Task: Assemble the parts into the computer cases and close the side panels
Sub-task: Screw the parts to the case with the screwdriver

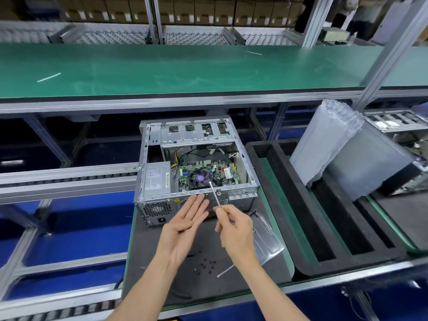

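An open computer case point(148, 144) lies on its side on a dark mat point(148, 269), showing a motherboard with a purple-hubbed fan point(199, 178) and a grey power supply point(155, 176). My left hand point(185, 224) hovers palm up, fingers straight, in front of the case's rear panel. My right hand point(235, 225) grips a screwdriver point(215, 197) whose shaft points up toward the case's top rear edge. Several small black screws point(205, 265) and a white cable tie point(225, 271) lie on the mat. A metal side panel point(269, 237) rests flat right of my hands.
A black foam tray point(308, 230) with long slots sits to the right. Behind it stands a grey case wrapped in air-cushion film point(324, 144). A green workbench shelf point(185, 70) spans the back. Roller conveyor rails point(69, 179) run on the left.
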